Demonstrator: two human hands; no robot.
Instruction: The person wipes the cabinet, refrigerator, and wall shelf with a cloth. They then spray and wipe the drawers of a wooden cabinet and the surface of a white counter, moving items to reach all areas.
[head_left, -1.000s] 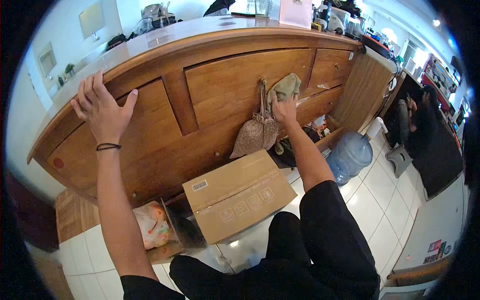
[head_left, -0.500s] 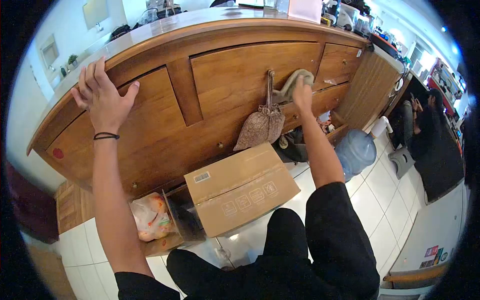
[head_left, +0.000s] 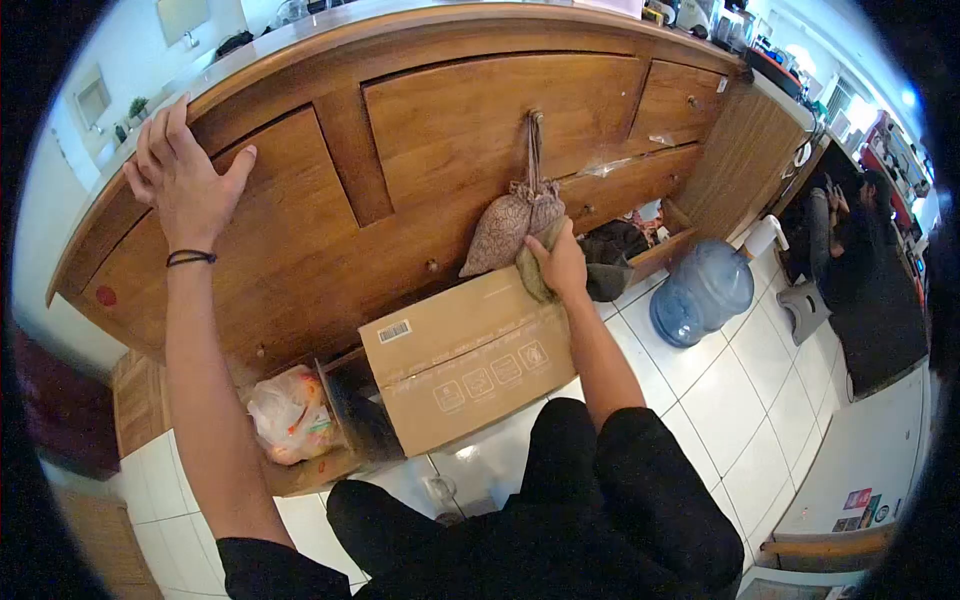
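My left hand point(head_left: 190, 190) rests with fingers spread on the top edge of the wooden cabinet point(head_left: 460, 130). A dark band circles that wrist. In my right hand point(head_left: 560, 262) is a greenish-grey cloth point(head_left: 536, 276), gripped beside a patterned drawstring bag point(head_left: 497, 235). The bag hangs by its cord from a drawer knob point(head_left: 536, 116). Below the cloth a closed cardboard box point(head_left: 465, 365) stands in front of the cabinet, and the cloth hangs over its far right corner.
An open lower drawer point(head_left: 340, 468) at the left holds a plastic bag point(head_left: 292, 412). Another open drawer point(head_left: 668, 250) is at the right, near a blue water bottle point(head_left: 702, 292). A grey stool point(head_left: 803, 311) and a person in dark clothes point(head_left: 870, 270) are farther right.
My right hand has moved down with the cloth, from the drawer front to beside the hanging bag. My left hand stays on the cabinet edge. The view has shifted slightly.
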